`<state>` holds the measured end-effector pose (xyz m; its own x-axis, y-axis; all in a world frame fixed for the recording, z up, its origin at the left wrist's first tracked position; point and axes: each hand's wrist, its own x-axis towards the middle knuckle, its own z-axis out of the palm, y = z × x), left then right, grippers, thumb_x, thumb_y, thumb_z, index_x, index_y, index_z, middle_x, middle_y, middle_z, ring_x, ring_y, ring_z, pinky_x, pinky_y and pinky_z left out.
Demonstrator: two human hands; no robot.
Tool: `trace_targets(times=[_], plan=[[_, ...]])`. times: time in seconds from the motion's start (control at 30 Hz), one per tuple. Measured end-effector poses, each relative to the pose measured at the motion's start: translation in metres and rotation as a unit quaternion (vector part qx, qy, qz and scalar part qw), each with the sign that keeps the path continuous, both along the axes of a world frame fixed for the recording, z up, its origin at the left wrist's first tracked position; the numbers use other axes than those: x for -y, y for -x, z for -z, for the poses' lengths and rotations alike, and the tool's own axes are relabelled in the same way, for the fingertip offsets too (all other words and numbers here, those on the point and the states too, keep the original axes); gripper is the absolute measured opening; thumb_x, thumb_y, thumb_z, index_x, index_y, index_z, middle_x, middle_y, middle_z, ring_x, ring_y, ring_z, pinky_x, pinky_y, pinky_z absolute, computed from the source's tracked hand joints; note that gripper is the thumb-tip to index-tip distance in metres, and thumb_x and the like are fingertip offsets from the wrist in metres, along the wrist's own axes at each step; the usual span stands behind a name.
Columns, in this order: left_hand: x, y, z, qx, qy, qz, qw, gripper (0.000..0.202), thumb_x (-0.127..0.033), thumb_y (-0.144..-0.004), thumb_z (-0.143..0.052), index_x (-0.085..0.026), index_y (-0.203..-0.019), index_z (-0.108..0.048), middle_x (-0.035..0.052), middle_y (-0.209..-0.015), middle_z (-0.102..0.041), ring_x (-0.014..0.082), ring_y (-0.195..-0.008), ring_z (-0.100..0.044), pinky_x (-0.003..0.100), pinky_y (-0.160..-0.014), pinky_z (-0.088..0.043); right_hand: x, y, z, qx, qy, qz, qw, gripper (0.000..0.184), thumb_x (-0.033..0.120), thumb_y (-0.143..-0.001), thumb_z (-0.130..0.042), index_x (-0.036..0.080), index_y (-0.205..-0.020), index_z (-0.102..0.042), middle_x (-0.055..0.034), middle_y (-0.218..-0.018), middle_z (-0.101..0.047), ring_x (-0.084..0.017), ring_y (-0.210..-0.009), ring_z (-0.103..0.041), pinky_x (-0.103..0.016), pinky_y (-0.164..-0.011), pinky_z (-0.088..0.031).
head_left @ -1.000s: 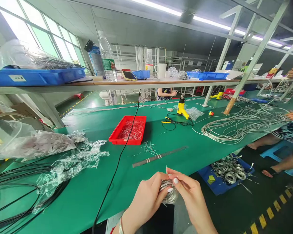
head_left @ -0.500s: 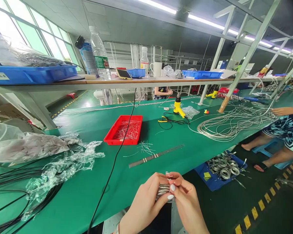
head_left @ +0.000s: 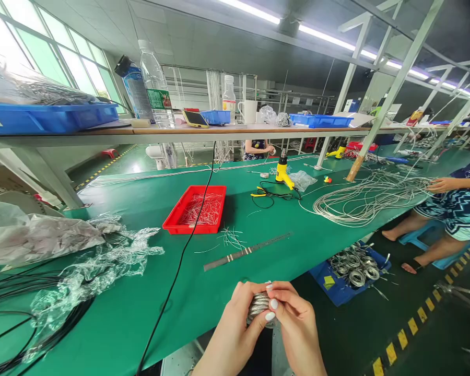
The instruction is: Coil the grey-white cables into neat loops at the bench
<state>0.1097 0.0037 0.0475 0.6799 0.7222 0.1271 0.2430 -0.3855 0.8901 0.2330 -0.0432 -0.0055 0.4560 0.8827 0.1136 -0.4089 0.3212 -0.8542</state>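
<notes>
In front of the bench edge, both hands grip a small coil of silvery cable (head_left: pixel 257 304). My left hand (head_left: pixel 235 326) is wrapped round the coil's left side, thumb below. My right hand (head_left: pixel 296 316) pinches its right side with thumb and fingers close together. The fingers cover part of the coil. Beyond the hands, a dark steel ruler (head_left: pixel 246 252) lies on the green bench top (head_left: pixel 203 308), with a few loose wire ties (head_left: pixel 232 238) just past it. A red tray (head_left: pixel 191 230) farther back holds many thin wire ties.
A black cord (head_left: pixel 180 261) hangs across the bench. Crumpled plastic film (head_left: pixel 97 271) and black cables (head_left: pixel 62 334) lie left. A yellow heat gun (head_left: pixel 284 176) stands behind. At right, a co-worker's hand (head_left: pixel 444 184) touches long cables (head_left: pixel 337 206); a blue bin (head_left: pixel 337 297) of coils sits below.
The view has shifted slightly. Between my fingers, more of the cable coil shows now; both hands keep hold of it. The co-worker at right has leaned in a little.
</notes>
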Motion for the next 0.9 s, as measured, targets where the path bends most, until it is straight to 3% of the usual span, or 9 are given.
trace_targets(times=[0.13,0.23,0.37,0.47,0.53,0.63,0.7,0.83,0.9], plan=[[-0.001,0.003,-0.001,-0.009,-0.01,-0.009,1.0,0.015,-0.035,-0.093,-0.049,-0.033,-0.108,-0.053,-0.0027,-0.104,-0.061,0.0188,-0.096,-0.056,0.033,-0.086,-0.042,0.004,-0.014,0.009,0.031,0.005,0.002,0.999,0.019,0.034,-0.078,-0.069,0.028,-0.096,-0.069,-0.0041,-0.11,-0.061,-0.019,-0.105,-0.062,-0.03,-0.089,-0.054],[-0.003,0.006,-0.003,-0.011,-0.016,-0.013,1.0,0.016,-0.038,-0.092,-0.05,-0.031,-0.107,-0.054,-0.0014,-0.102,-0.062,0.0196,-0.094,-0.057,0.036,-0.089,-0.04,0.008,-0.031,0.006,0.174,0.026,0.065,0.982,0.014,0.031,-0.084,-0.062,0.026,-0.096,-0.066,-0.0042,-0.108,-0.06,-0.016,-0.102,-0.061,-0.025,-0.087,-0.053],[-0.004,0.007,-0.007,0.001,-0.034,-0.014,0.999,0.013,-0.037,-0.091,-0.052,-0.029,-0.099,-0.058,-0.0026,-0.091,-0.062,0.0172,-0.083,-0.058,0.038,-0.094,-0.037,0.014,-0.051,-0.014,0.461,-0.034,0.072,0.884,0.013,0.017,-0.086,-0.056,0.025,-0.092,-0.065,-0.0028,-0.09,-0.062,-0.014,-0.09,-0.06,-0.026,-0.078,-0.053],[-0.003,0.006,-0.009,0.0,-0.043,-0.007,0.999,0.012,-0.036,-0.09,-0.054,-0.028,-0.094,-0.06,-0.0023,-0.087,-0.062,0.017,-0.081,-0.057,0.035,-0.088,-0.04,0.016,-0.058,-0.032,0.58,-0.106,0.073,0.804,0.023,0.008,-0.084,-0.057,0.024,-0.1,-0.062,-0.003,-0.09,-0.064,-0.015,-0.089,-0.06,-0.029,-0.078,-0.054],[-0.002,0.005,-0.01,-0.006,-0.044,-0.004,0.999,0.011,-0.034,-0.089,-0.054,-0.026,-0.091,-0.061,-0.0019,-0.086,-0.062,0.0166,-0.079,-0.057,0.033,-0.083,-0.041,0.015,-0.059,-0.042,0.612,-0.151,0.072,0.773,0.027,0.004,-0.083,-0.057,0.023,-0.102,-0.06,-0.0035,-0.092,-0.066,-0.015,-0.09,-0.06,-0.03,-0.08,-0.055],[-0.002,0.004,-0.011,-0.008,-0.055,-0.002,0.998,0.009,-0.031,-0.089,-0.054,-0.025,-0.088,-0.06,-0.0028,-0.082,-0.061,0.0149,-0.074,-0.056,0.034,-0.084,-0.041,0.015,-0.057,-0.051,0.623,-0.206,0.042,0.753,0.03,-0.001,-0.082,-0.055,0.021,-0.103,-0.056,-0.0034,-0.092,-0.068,-0.015,-0.092,-0.062,-0.03,-0.084,-0.055],[-0.003,0.004,-0.011,-0.007,-0.075,0.001,0.997,0.008,-0.03,-0.089,-0.054,-0.025,-0.088,-0.06,-0.0034,-0.08,-0.062,0.0144,-0.073,-0.056,0.034,-0.082,-0.041,0.017,-0.054,-0.053,0.612,-0.189,0.021,0.768,0.027,0.001,-0.083,-0.054,0.022,-0.1,-0.054,-0.0024,-0.09,-0.069,-0.014,-0.088,-0.063,-0.028,-0.08,-0.056],[-0.005,0.007,-0.004,0.005,-0.212,0.012,0.977,0.01,-0.022,-0.09,-0.053,-0.024,-0.1,-0.057,-0.0016,-0.089,-0.064,0.0147,-0.078,-0.056,0.029,-0.073,-0.045,0.019,-0.045,-0.055,0.44,0.063,-0.019,0.896,0.017,0.015,-0.081,-0.061,0.023,-0.093,-0.051,0.0004,-0.084,-0.066,-0.012,-0.072,-0.064,-0.024,-0.066,-0.055],[-0.005,0.008,0.001,0.013,-0.304,0.007,0.952,0.02,-0.018,-0.09,-0.054,-0.022,-0.11,-0.054,0.0016,-0.097,-0.065,0.0154,-0.084,-0.056,0.027,-0.072,-0.047,0.02,-0.039,-0.054,0.324,0.156,-0.068,0.931,0.025,0.021,-0.075,-0.068,0.023,-0.09,-0.048,0.0012,-0.083,-0.065,-0.012,-0.072,-0.064,-0.024,-0.067,-0.055]])
